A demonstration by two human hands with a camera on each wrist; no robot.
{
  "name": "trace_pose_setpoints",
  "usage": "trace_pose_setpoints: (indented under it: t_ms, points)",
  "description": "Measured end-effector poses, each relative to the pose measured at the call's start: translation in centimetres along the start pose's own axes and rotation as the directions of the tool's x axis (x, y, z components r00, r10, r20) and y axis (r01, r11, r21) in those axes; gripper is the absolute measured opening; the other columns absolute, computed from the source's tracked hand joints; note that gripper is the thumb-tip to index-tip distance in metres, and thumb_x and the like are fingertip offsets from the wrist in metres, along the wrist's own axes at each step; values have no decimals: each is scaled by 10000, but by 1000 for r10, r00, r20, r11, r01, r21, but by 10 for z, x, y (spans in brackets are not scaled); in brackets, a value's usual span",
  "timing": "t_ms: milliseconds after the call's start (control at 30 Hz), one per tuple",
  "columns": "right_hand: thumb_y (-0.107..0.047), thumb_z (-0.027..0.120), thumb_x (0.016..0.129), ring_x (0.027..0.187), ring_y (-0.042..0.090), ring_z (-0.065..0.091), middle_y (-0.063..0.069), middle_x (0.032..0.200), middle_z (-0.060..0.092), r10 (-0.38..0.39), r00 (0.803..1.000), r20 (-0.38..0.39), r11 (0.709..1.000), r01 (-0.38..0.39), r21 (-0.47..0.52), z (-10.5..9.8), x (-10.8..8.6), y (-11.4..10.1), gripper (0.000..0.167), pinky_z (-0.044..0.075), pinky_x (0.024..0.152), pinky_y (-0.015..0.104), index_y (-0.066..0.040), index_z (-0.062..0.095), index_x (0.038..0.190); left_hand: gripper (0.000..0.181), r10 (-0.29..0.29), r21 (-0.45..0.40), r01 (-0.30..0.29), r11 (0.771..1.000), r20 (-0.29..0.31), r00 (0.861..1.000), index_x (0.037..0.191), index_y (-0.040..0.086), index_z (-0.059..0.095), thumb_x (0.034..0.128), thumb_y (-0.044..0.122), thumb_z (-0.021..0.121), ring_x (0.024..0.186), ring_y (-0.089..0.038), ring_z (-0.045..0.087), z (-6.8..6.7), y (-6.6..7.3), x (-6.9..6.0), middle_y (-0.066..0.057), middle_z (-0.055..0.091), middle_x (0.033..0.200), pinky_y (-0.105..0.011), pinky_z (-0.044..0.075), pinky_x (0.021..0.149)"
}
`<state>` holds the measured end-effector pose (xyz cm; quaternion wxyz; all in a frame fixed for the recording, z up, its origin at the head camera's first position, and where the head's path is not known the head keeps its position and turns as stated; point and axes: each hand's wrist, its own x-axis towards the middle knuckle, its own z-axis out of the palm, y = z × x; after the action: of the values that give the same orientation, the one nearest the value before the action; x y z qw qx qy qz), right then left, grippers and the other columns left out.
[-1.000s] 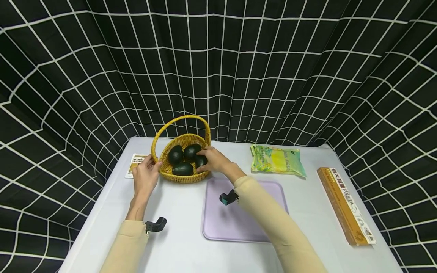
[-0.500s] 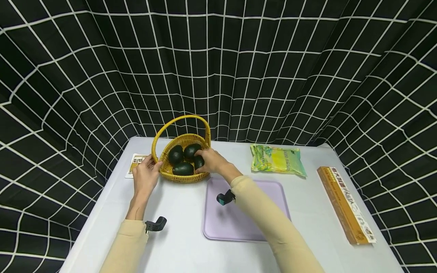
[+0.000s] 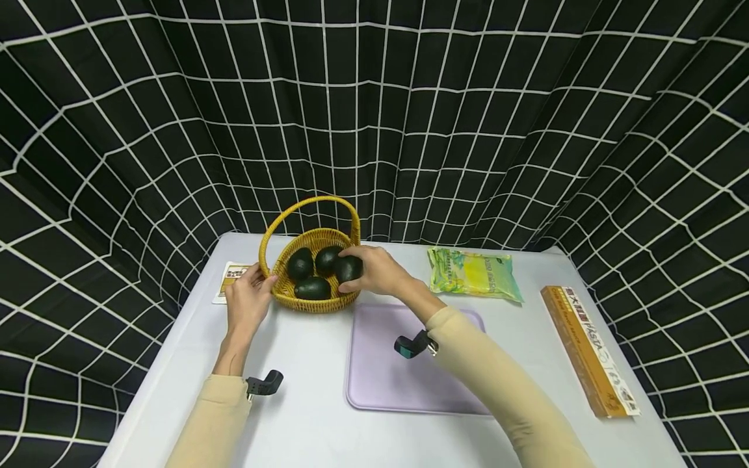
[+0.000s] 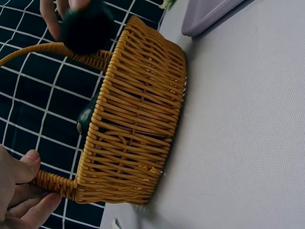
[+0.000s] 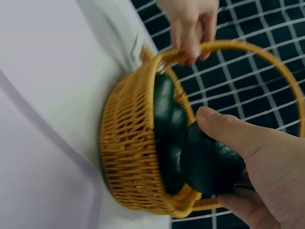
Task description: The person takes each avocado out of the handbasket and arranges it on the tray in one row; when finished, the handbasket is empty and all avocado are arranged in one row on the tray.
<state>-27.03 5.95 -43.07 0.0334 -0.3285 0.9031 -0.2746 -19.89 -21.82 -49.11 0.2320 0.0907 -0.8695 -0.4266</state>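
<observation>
Where the small printed packet (image 3: pixel 232 279) lies at far left, the left hand (image 3: pixel 248 302) is just beside it, thumb and fingers pinching the left foot of the handle (image 3: pixel 320 199) on the wicker basket (image 4: pixel 136 124). Basket stands on the white table (image 3: pixel 304 403). Three avocados (image 3: pixel 313 288) lie in it. Fourth, the held avocado (image 3: pixel 349 270), is up at the right end of the rim, gripped between thumb and fingers of the right hand (image 3: pixel 381 272); can't tell if it touches its neighbours. Progress, my read: basket steadied, grip on one piece made, release not done. Three of four rest in the basket. Loading or unloading: can't tell from this moment. Right forearm crosses the lavender tray (image 3: pixel 404 383). Beyond: yellow-green bag (image 3: pixel 476 275), then pasta box (image 3: pixel 590 351) at far right, neither hand on them.
</observation>
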Motion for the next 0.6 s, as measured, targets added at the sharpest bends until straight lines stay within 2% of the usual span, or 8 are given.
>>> trace_pose_setpoints:
  t_ms: [133,233,433,600]
  points:
    - [-368,950,765,1301,263,646,86,1381,695,-48,998,-46,998,50,27,-7,-28,-5,719,551,1111,400,-100,663,1367,457,5,4,-5,1000,-5,1000,1345,-54,655,942,117,785,1108,-419,737,0,0,0,-276,722,1233,-521,597,1001]
    - [-355,957,754,1280,261,660,76,1362,705,-71,995,-68,996,75,51,-5,-53,-8,724,547,1117,418,-101,664,1365,453,8,15,-7,1000,-12,1000,1335,-52,663,936,117,791,1111,-423,734,-1,0,-1,-273,725,1224,-535,572,1037]
    - [-344,963,741,1278,255,660,79,1390,688,-64,996,-62,994,69,81,15,-98,-6,738,556,1105,429,-118,659,1374,449,14,20,-13,1000,-19,1000,1325,-48,672,926,111,801,1100,-419,738,-2,0,-1,-264,732,1214,-537,565,1044]
    - [-322,969,734,1274,274,658,106,1403,669,-37,998,-53,997,40,65,33,-122,-1,736,566,1089,458,-126,655,1370,448,13,17,-13,1000,-15,1000,1325,-54,670,929,111,798,1107,-429,732,-2,1,-1,-269,727,1217,-543,550,1062]
